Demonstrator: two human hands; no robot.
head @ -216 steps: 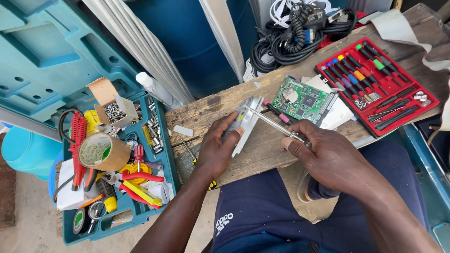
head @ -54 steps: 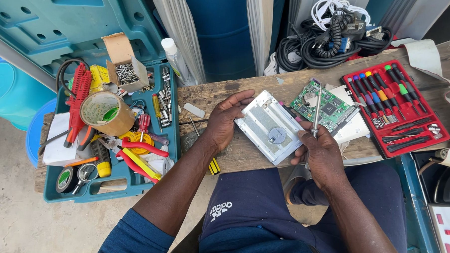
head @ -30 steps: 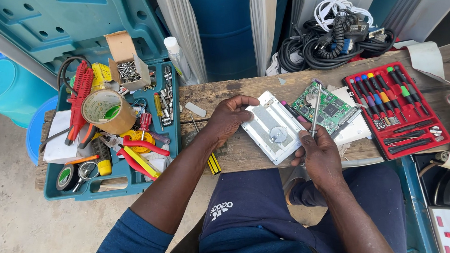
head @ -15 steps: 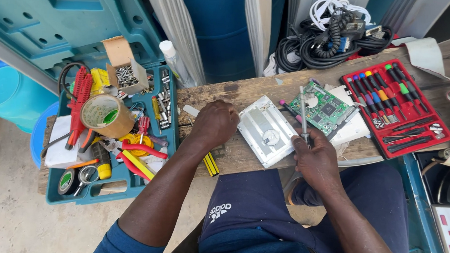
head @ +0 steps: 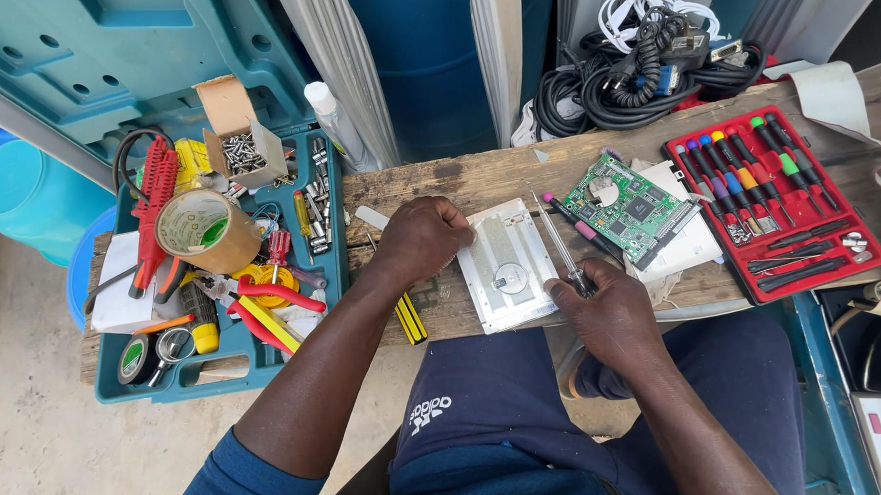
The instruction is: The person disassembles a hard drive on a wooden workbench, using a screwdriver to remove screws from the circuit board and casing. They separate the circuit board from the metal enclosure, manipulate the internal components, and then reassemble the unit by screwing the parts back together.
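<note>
A worn wooden bench (head: 462, 185) is being used as the work surface, with a blue barrel and a heap of black cables (head: 627, 73) set behind it. A teal toolbox (head: 329, 224) crowded with tape, pliers and screws is lying at the left, and a red screwdriver set (head: 774, 215) at the right. A silver metal plate (head: 506, 264) is lying flat near the front edge of the bench, between the two hands. It is being steadied at its left edge by the left hand (head: 421, 239), which is curled into a loose fist, knuckles up; nothing can be seen held inside it. A thin screwdriver (head: 563, 247) is being pinched in the closed fingers of the right hand (head: 609, 307), just beside the plate's right edge, its shaft slanting up over the plate's upper right corner. A green circuit board (head: 627, 207) is resting just beyond, on white paper. The plate is judged to be light, stiff and smooth, likely to slide on the wood; it is best gripped by its edges, which may be sharp.
</note>
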